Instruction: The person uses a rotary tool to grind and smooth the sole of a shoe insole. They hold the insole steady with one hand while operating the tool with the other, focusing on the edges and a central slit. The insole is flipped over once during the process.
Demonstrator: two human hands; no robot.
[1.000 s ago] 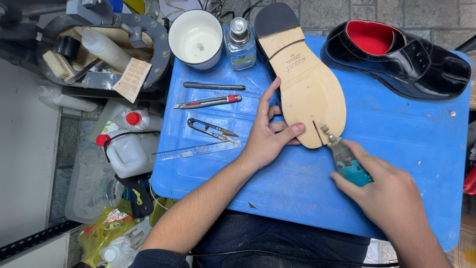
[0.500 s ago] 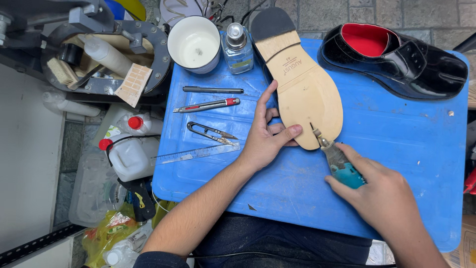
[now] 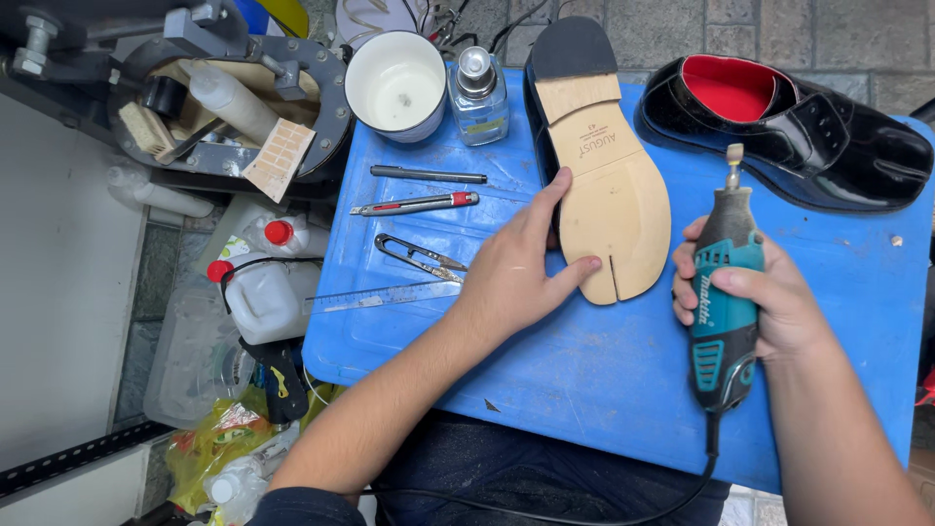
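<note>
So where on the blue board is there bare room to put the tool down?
Bare blue plastic board lies below the left hand and right of the right hand, under the black shoe. The left strip by the metal ruler is crowded.

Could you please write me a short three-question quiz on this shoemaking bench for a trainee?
1. True or false: the right hand holds the teal and grey corded rotary tool with its tip clear of the sole.
2. Which does the left hand press on?
A. the glossy black leather shoe with red lining
B. the upturned shoe with a tan split-toe leather sole
C. the white round cup
3. Fill in: the clear plastic ruler lies on the blue plastic board, just nearer the person than the black thread ______.

Key: 1 true; 2 B; 3 snips.
</note>
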